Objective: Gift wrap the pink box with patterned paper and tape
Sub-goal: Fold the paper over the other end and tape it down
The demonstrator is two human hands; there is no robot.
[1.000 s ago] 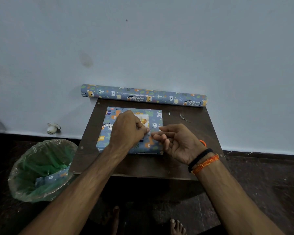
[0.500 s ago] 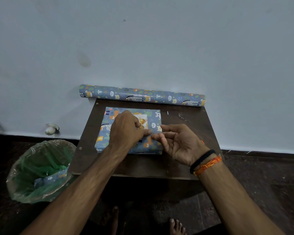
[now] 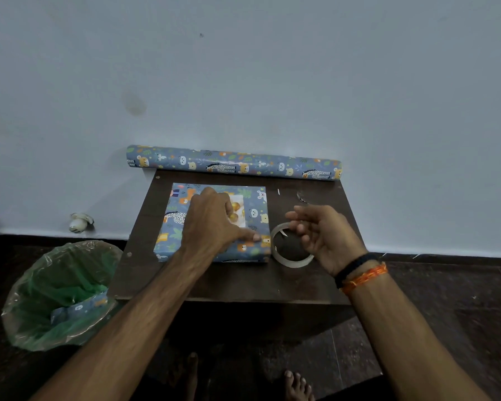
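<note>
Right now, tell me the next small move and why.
Probably smooth the tape down with the left hand, whose finger presses the wrapped box near its right edge; the right hand hovers over the tape roll lying on the table.

left hand [image 3: 214,221] presses the wrapped box [image 3: 214,222] on the tabletop [image 3: 214,279]; right hand [image 3: 324,233] hovers, fingers loosely curled, over the tape roll [image 3: 290,260] just beside the box.
</note>
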